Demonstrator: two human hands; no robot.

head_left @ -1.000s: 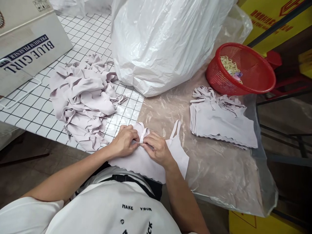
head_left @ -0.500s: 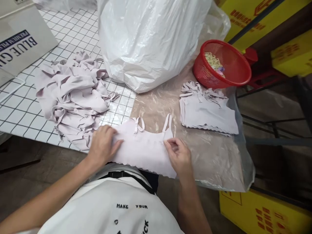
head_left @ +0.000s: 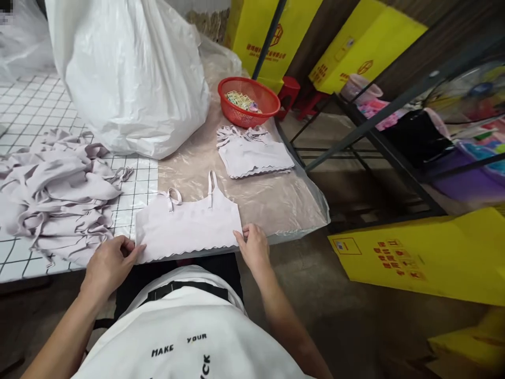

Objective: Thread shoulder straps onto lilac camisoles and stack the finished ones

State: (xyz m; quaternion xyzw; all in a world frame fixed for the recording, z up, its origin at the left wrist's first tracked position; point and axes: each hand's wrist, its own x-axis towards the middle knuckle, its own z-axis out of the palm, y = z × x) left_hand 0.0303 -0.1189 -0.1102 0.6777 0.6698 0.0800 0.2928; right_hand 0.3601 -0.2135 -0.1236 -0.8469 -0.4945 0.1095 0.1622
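Observation:
A pale pink camisole top (head_left: 189, 229) with a scalloped hem lies flat at the table's front edge, its two straps pointing away from me. My left hand (head_left: 108, 263) pinches its lower left corner between thumb and fingers. At the right side edge, my right hand (head_left: 253, 247) grips the fabric the same way. Left of the top is a crumpled heap of similar garments (head_left: 63, 184). Beyond it to the right lies a neat stack of folded ones (head_left: 254, 155), straps at the far end.
A large white plastic bag (head_left: 134, 79) stands at the back of the table. A red mesh basket (head_left: 249, 100) holds small pale pieces. Clear plastic sheeting (head_left: 276, 205) covers the table's right part. Dark metal rack bars (head_left: 355, 137) and yellow boxes (head_left: 418, 258) are on the right.
My hands have gone from working together at a strap to the top's two opposite sides. The top now lies spread flat. The view has swung to the right.

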